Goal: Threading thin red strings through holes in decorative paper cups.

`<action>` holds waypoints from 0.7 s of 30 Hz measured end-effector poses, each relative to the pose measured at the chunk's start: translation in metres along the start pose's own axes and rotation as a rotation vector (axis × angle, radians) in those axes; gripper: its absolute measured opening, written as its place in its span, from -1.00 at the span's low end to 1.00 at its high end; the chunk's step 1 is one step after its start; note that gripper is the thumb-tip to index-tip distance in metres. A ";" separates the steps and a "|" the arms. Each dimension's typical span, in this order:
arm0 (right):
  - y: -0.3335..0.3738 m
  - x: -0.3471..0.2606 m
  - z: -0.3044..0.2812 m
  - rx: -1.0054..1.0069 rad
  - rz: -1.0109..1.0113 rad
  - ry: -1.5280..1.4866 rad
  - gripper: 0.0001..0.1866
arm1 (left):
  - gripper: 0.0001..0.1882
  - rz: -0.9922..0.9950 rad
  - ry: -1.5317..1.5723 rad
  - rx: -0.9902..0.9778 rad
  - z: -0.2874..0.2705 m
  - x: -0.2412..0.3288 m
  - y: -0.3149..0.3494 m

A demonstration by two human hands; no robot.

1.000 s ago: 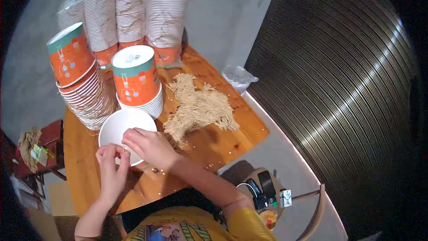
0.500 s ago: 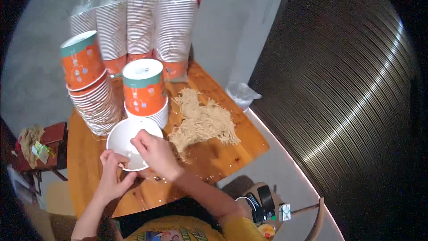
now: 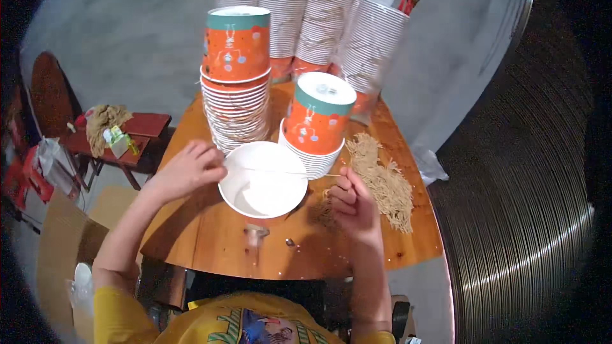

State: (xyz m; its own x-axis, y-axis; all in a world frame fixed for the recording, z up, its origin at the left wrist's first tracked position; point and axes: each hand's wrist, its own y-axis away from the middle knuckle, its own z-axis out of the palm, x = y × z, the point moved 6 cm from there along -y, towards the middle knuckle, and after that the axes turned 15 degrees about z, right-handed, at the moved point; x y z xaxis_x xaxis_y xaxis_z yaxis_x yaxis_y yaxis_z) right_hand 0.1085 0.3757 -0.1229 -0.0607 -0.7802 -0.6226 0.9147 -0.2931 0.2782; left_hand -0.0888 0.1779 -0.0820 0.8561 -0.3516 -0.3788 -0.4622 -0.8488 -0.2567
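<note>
A white paper tub [image 3: 264,207] stands mouth up, leaning slightly, near the middle of the table. Across its mouth stretches a thin pale string [image 3: 280,171]. My right hand [image 3: 357,210] pinches one end, right of the rim. At the left rim my left hand [image 3: 188,172] has its fingers curled together at the string's other end; the fingertips partly hide the hold. Close by on the right lies a loose heap of beige strings [image 3: 386,185]. Behind the tub, an upside-down orange and green tub [image 3: 319,121] tops a short stack of white-rimmed tubs.
A taller tub stack [image 3: 236,102] rises at the back left. Several plastic-wrapped stacks [image 3: 322,22] line the wall. Small metal pieces [image 3: 257,232] lie near the wooden table's [image 3: 217,242] front edge. A red bench [image 3: 143,125] stands left, a ribbed metal shutter [image 3: 523,191] right.
My hands have moved apart from the tub's near side to either side of its mouth, and the string now shows taut between them. The view has swung left.
</note>
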 end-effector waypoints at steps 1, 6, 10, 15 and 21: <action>-0.003 0.004 0.002 -0.094 0.030 -0.009 -0.83 | -0.74 -0.003 -0.054 0.028 -0.006 -0.006 0.003; -0.011 0.023 0.016 -0.215 0.013 -0.286 -0.83 | -0.69 -0.368 0.604 0.529 -0.012 0.020 -0.030; -0.012 0.047 0.050 0.148 -0.114 -0.224 -0.86 | -0.51 -0.519 1.419 0.654 0.021 0.093 -0.071; 0.002 0.035 0.063 0.001 -0.220 -0.200 -0.83 | -0.77 -0.626 1.542 0.446 0.018 0.099 -0.072; -0.005 0.015 0.034 0.168 -0.285 0.074 -0.84 | -0.89 -0.557 1.291 0.379 0.000 0.083 -0.055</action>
State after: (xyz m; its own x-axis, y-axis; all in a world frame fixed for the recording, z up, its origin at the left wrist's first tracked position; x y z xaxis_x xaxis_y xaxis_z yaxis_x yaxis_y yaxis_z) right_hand 0.0892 0.3462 -0.1088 -0.2692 -0.6135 -0.7424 0.7861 -0.5854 0.1987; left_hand 0.0078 0.1957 -0.0987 0.4543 -0.2948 0.8406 0.1358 -0.9097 -0.3924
